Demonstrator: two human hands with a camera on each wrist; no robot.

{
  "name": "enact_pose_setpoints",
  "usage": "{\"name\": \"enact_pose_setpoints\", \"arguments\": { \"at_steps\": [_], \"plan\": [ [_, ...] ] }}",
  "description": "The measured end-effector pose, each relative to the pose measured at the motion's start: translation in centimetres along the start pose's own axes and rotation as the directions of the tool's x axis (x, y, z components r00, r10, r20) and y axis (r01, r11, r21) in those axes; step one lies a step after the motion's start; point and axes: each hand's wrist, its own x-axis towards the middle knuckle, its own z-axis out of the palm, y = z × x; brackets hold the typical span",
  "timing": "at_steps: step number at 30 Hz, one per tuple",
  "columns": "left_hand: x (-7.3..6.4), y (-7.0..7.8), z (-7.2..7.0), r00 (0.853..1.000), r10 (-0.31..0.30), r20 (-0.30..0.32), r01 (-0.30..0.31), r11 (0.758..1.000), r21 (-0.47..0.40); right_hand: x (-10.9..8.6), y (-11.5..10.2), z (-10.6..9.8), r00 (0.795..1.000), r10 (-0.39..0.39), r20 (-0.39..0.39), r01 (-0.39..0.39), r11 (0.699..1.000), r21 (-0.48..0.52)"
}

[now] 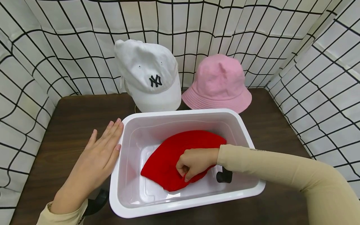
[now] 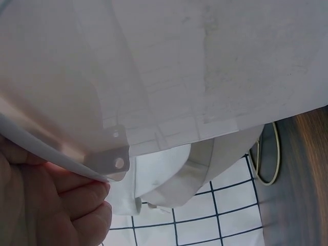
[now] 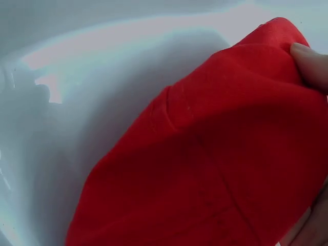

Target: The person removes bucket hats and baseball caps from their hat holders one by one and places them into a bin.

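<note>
A red bucket hat (image 1: pixel 166 156) lies folded flat inside a white plastic tub (image 1: pixel 116 200). My right hand (image 1: pixel 197 162) reaches in over the tub's right side and pinches the hat's near edge between thumb and fingers. Close up in the right wrist view, the thumb presses on the red fabric (image 3: pixel 205 154), where stitched seams show. With fingers straight, my left hand (image 1: pixel 98 159) rests against the tub's left rim. From below, the left wrist view shows those fingers (image 2: pixel 84 200) touching the rim's edge.
Behind the tub stand a white baseball cap (image 1: pixel 149 72) with a dark NY logo and a pink bucket hat (image 1: pixel 220 81). Everything sits on a dark wooden table (image 1: pixel 76 115). White cloth with a black grid (image 1: pixel 185 37) walls in the back and sides.
</note>
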Motion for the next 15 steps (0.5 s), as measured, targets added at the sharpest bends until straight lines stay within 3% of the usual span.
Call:
{"name": "enact_pose_setpoints", "arguments": {
  "at_steps": [11,15],
  "plan": [
    [0.9,0.9,-0.5,0.999,-0.030,-0.026,0.034,0.986,0.161,-0.3,-0.1,-1.7,0.999,-0.017,0.038,0.021,0.995,-0.098],
    [1.3,1.0,-0.4,0.999,-0.035,-0.039,0.041,0.984,0.174,-0.9,-0.1,-3.2,0.999,-0.041,-0.010,0.040,0.993,-0.111]
  ]
}}
